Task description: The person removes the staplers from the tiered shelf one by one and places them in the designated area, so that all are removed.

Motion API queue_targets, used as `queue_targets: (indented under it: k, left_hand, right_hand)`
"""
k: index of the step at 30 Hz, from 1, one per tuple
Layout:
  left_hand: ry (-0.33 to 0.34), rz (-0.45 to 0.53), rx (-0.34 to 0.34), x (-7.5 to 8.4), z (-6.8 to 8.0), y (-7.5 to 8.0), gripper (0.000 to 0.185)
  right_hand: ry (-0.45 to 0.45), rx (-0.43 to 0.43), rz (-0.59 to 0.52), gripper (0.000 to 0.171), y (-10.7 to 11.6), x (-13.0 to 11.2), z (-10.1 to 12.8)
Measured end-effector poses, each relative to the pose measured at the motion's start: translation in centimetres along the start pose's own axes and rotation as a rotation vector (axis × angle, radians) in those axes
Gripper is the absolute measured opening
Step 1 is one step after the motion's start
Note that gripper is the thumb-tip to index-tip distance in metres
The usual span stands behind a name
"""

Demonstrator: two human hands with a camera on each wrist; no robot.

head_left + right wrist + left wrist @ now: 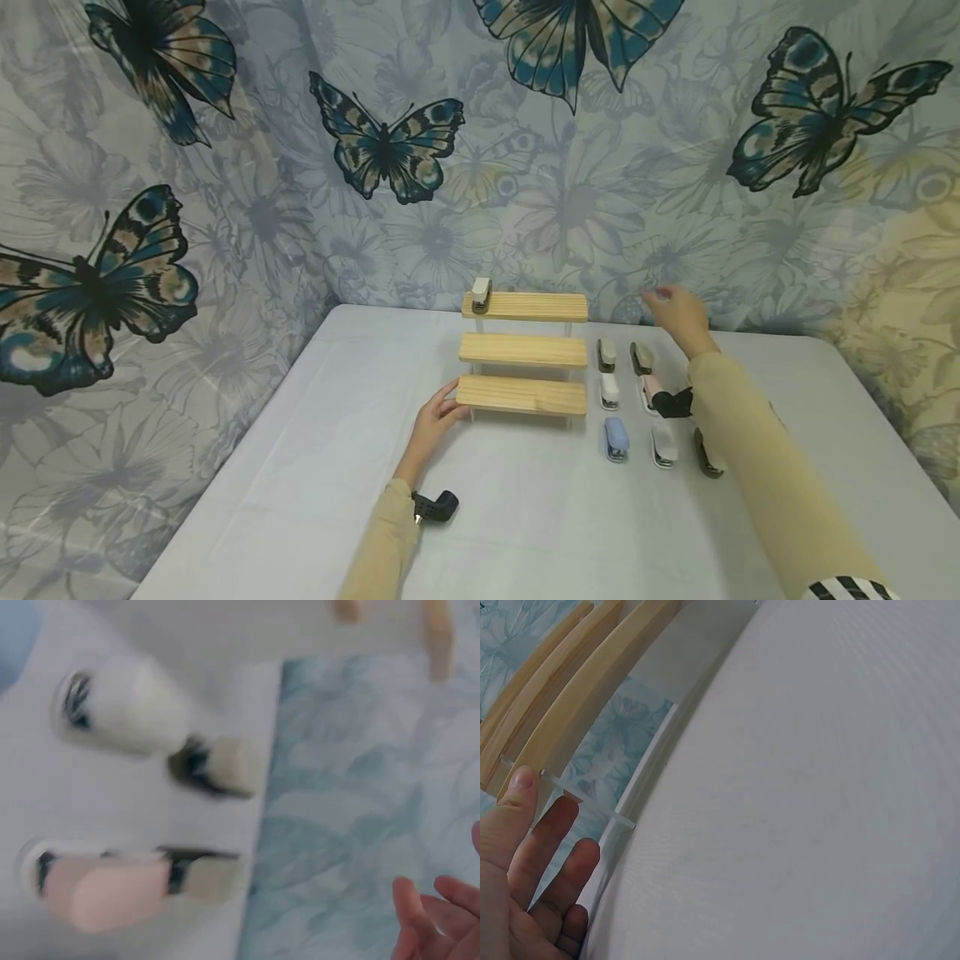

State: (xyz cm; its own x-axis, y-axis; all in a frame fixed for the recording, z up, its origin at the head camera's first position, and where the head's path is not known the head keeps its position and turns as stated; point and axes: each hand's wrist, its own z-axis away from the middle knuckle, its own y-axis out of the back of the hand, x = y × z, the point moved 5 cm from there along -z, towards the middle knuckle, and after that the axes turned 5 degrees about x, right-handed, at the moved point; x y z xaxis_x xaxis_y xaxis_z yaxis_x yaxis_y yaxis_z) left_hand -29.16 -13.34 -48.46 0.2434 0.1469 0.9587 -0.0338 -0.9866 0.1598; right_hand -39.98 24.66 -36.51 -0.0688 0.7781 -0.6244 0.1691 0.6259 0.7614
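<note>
A three-step display stand of pale wood planks (pixel 522 350) on clear supports stands at the back of the table. My left hand (pixel 435 421) touches the left end of its lowest plank. In the left wrist view the thumb (pixel 523 780) rests at the plank's end, the other fingers loosely bent by the clear leg (pixel 592 801). A white-topped stapler (pixel 482 293) sits at the left of the top step. My right hand (pixel 681 317) hovers beyond the other staplers near the back edge, fingers loosely bent and holding nothing.
Right of the stand are several small staplers, among them a blue one (pixel 617 437), white ones (pixel 609 390) (pixel 663 444), a pink one (pixel 105 891) and beige-topped ones (pixel 606 354) (pixel 642 357). My right sleeve partly covers a dark-based one (pixel 707 457). Butterfly-patterned cloth (pixel 585 183) hangs behind.
</note>
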Motion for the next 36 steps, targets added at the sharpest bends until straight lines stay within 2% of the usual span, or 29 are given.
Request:
queue_targets:
  k: [4,6,8,15,20,28,32,36]
  left_hand:
    - [-0.002,0.006,0.001,0.0,0.0,0.0,0.054]
    - [0.001,0.010,-0.005,-0.1,0.1,-0.1,0.054]
    - [0.006,0.003,-0.012,-0.1,0.1,-0.1,0.054]
    - [0.014,-0.017,-0.015,-0.1,0.1,-0.4,0.053]
    - [0.011,-0.035,-0.005,0.1,0.3,-0.3,0.054]
    - [0.009,-0.013,-0.002,-0.2,0.3,-0.3,0.054]
    - [0.000,-0.022,-0.004,-0.2,0.3,-0.4,0.054]
    - [-0.022,-0.025,0.010,0.0,0.4,-0.4,0.054]
  right_hand:
    - [0.094,0.058,-0.105,0.060,0.1,-3.7,-0.5]
    - [0.122,0.033,-0.184,0.061,-0.4,-5.4,-0.6]
    - [0.136,0.002,-0.215,0.065,-1.0,-6.8,-0.7]
    - [0.208,-0.145,-0.195,0.079,-4.0,-10.5,-0.6]
    - [0.216,-0.175,-0.299,0.085,-5.6,-12.1,-0.2]
    - [0.195,-0.102,-0.319,0.092,-7.0,-13.3,-0.5]
    - [0.200,-0.152,-0.355,0.091,-8.1,-14.1,-0.5]
    - [0.269,-0.224,-0.329,0.090,-9.6,-15.0,-0.5]
